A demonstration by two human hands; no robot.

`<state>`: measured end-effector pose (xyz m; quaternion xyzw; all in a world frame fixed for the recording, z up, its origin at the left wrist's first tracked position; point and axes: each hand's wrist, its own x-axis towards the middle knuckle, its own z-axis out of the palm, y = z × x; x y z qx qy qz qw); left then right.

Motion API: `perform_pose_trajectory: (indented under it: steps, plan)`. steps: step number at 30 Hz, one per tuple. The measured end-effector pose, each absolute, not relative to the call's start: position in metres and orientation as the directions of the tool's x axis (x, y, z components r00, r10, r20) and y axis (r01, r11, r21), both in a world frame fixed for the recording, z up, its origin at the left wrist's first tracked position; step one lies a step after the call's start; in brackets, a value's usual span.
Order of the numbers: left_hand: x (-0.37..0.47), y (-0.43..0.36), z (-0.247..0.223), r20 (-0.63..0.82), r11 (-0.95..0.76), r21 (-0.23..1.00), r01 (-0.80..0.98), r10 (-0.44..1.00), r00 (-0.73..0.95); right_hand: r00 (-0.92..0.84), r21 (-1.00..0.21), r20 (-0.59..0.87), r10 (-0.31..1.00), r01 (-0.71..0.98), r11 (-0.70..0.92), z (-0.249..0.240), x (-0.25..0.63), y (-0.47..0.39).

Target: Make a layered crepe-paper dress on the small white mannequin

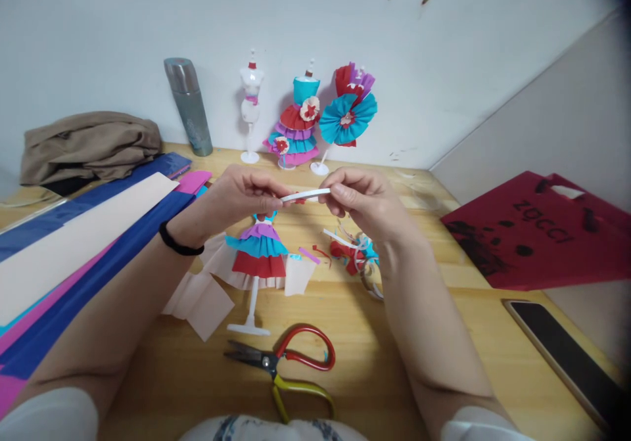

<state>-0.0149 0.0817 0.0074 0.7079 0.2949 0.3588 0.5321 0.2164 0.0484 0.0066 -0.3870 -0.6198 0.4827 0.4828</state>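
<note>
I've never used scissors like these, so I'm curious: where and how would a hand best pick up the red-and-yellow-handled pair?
Probably take the scissors by the red loop and yellow loop, coming from the right with the right hand. The loops lie at that end, spread apart with space for fingers, while the pointed blades face left.

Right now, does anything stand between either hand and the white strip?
Nothing visible does: the left hand and right hand each already pinch one end of the white strip. The dressed mannequin and scissors show lower in the picture, not between hands and strip.
</note>
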Motion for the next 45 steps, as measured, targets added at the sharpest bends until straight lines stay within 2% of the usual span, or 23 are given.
perform_pose_trajectory:
  steps: [7,13,17,22,26,29,32,36,40,42,45]
  plan:
    - [-0.017,0.086,0.002,0.173,-0.217,0.976,0.016,0.821,0.544,-0.242,-0.969,0.203,0.949,-0.189,0.159,-0.001,0.218,0.058]
    - [-0.020,0.091,0.000,0.196,-0.209,0.977,-0.047,0.782,0.592,-0.259,-0.959,0.190,0.947,-0.257,0.122,-0.006,0.218,0.063]
    - [-0.022,0.098,-0.006,0.216,-0.169,0.976,-0.135,0.802,0.557,-0.291,-0.958,0.213,0.933,-0.251,0.141,-0.003,0.217,0.058]
    - [-0.017,0.105,-0.015,0.094,0.049,0.963,-0.266,0.861,0.500,-0.411,-0.987,0.159,0.898,-0.096,0.131,0.001,0.212,0.049]
    - [-0.011,0.104,-0.017,0.001,0.166,0.943,-0.290,0.866,0.500,-0.451,-0.992,0.130,0.883,-0.067,0.111,-0.003,0.208,0.049]
    - [-0.009,0.101,-0.019,-0.086,0.250,0.935,-0.250,0.847,0.525,-0.399,-0.993,0.115,0.910,-0.083,0.089,-0.006,0.207,0.050]
    - [-0.008,0.100,-0.021,-0.170,0.279,0.951,-0.136,0.835,0.524,-0.356,-0.993,0.102,0.929,-0.088,0.076,-0.008,0.205,0.051]
    - [-0.006,0.098,-0.020,-0.172,0.190,0.982,-0.004,0.893,0.416,-0.321,-0.994,0.087,0.943,-0.093,0.060,-0.008,0.202,0.052]
    - [-0.002,0.093,-0.013,-0.028,0.003,0.993,0.116,0.976,0.215,-0.282,-0.993,0.068,0.957,-0.117,0.036,-0.007,0.200,0.052]
    - [-0.001,0.089,-0.011,0.027,-0.062,0.986,0.152,0.975,0.222,-0.267,-0.987,0.068,0.961,-0.160,0.025,-0.007,0.200,0.054]
    - [0.000,0.083,-0.013,0.103,-0.183,0.963,0.196,0.927,0.359,-0.261,-0.966,0.078,0.962,-0.258,0.009,-0.009,0.201,0.057]
